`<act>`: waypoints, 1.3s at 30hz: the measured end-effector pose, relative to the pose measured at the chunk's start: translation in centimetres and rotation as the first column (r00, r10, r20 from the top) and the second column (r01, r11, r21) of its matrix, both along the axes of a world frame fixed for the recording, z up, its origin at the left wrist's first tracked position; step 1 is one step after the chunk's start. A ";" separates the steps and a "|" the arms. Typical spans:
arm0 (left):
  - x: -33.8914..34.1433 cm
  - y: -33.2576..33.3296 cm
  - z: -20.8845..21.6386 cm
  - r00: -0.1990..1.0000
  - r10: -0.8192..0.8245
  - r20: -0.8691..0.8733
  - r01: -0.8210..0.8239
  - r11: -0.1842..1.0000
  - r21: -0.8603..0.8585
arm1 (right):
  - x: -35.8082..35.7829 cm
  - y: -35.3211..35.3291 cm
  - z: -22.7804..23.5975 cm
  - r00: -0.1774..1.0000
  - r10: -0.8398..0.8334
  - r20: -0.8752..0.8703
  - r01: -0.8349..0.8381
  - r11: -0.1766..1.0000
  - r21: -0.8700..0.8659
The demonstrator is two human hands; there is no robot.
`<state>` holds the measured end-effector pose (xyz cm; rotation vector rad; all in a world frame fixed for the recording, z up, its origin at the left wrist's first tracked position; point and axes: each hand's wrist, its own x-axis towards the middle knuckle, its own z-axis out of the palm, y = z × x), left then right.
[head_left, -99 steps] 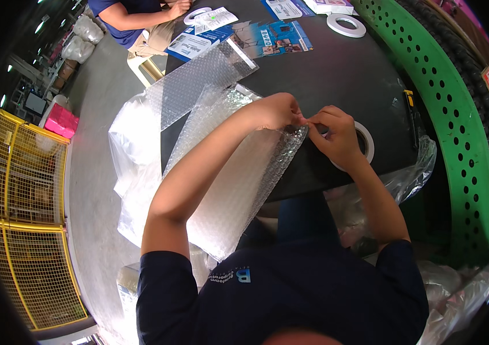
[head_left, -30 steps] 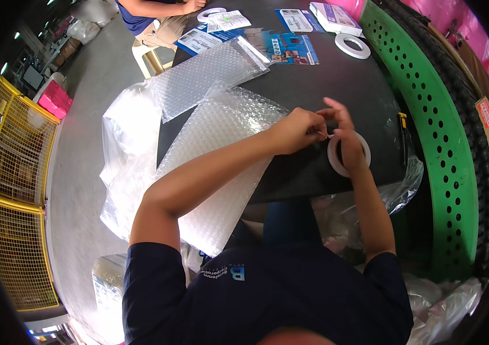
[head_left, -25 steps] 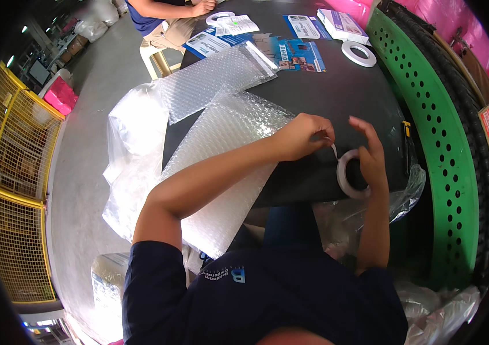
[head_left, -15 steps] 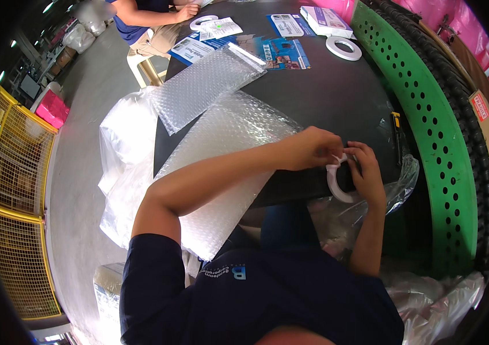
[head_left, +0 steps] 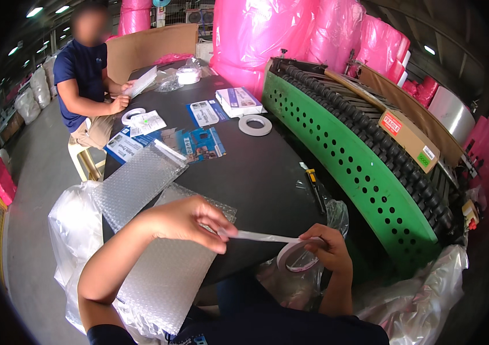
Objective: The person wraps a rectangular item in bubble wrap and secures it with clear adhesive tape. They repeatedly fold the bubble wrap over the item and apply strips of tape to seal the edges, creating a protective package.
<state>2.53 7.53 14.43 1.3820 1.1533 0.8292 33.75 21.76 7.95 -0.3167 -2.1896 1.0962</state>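
Note:
My left hand [head_left: 190,221] pinches the free end of a strip of white tape [head_left: 264,236]. The strip runs taut across to the tape roll [head_left: 286,261], which my right hand [head_left: 332,248] grips by its upper edge. The roll hangs at the near edge of the black table [head_left: 256,184]. Under my left forearm lies a large bubble wrap pouch [head_left: 167,282], partly hidden by the arm and reaching over the table's edge. A second bubble wrap pouch [head_left: 138,181] with a white strip along its flap lies beyond it.
A yellow-and-black cutter knife [head_left: 312,187] lies at the table's right side, beside a green perforated conveyor side [head_left: 348,167]. Farther off are another tape roll [head_left: 255,125], a white box [head_left: 239,102] and printed leaflets [head_left: 201,144]. A co-worker [head_left: 86,86] sits far left, holding papers.
My left hand has moved left, away from the roll, drawing out a strip of tape. The right hand still holds the roll. My view has tilted up, showing more of the room.

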 end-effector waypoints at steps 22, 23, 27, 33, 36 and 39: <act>-10.4 0.8 -5.4 0.568 0.753 -0.333 -0.693 0.656 0.300 | -7.2 -1.7 1.9 0.906 -0.161 0.391 -0.026 0.902 0.431; -10.5 0.7 -5.9 0.580 0.731 -0.360 -0.650 0.681 0.336 | -7.6 -1.6 2.3 0.890 -0.173 0.422 -0.029 0.902 0.432; -9.9 1.0 -6.3 0.511 0.739 -0.439 -0.680 0.660 0.320 | -8.0 -1.1 2.3 0.858 -0.183 0.481 -0.058 0.894 0.445; -11.5 1.2 -8.3 0.480 0.753 -0.450 -0.694 0.639 0.332 | -8.6 -1.1 2.5 0.836 -0.156 0.526 -0.082 0.912 0.402; -11.3 1.4 -8.6 0.469 0.746 -0.473 -0.677 0.648 0.349 | -8.5 -1.1 2.5 0.829 -0.184 0.528 -0.081 0.894 0.440; -10.5 1.6 -7.9 0.448 0.731 -0.514 -0.669 0.656 0.351 | -8.3 -1.1 2.8 0.817 -0.201 0.540 -0.068 0.897 0.438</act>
